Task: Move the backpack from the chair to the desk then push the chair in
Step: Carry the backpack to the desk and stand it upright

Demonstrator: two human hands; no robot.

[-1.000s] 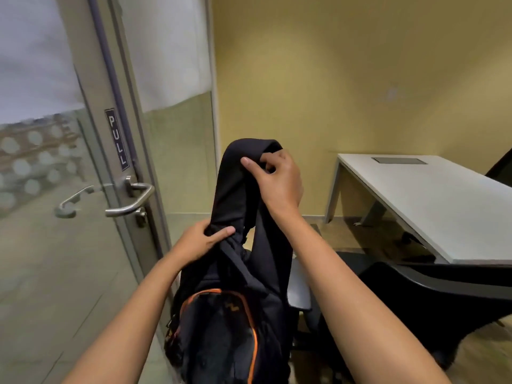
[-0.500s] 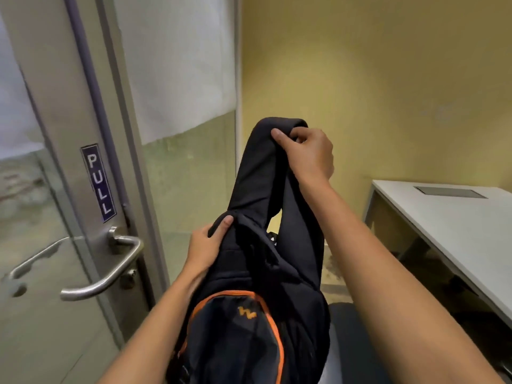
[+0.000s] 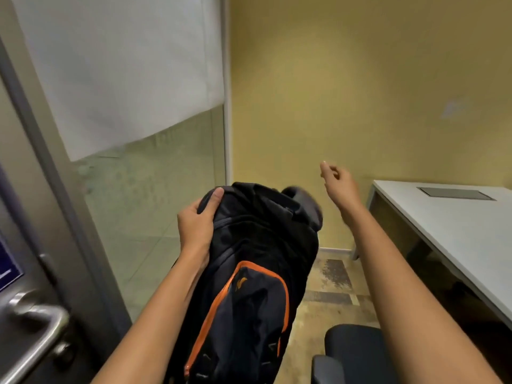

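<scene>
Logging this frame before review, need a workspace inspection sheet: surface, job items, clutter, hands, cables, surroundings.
Surface: white desk at right, top bare except a flush grey hatch.
Job's things: black backpack with orange trim, in front of the person, not on the desk; dark chair at lower right, not pushed in.
Clutter: nothing seen.
Hands: left hand has a grip on the backpack's top; right hand empty, raised in the air.
Cables: nothing seen.
Surroundings: yellow wall, glass partition with white blind, door handle at left.
</scene>
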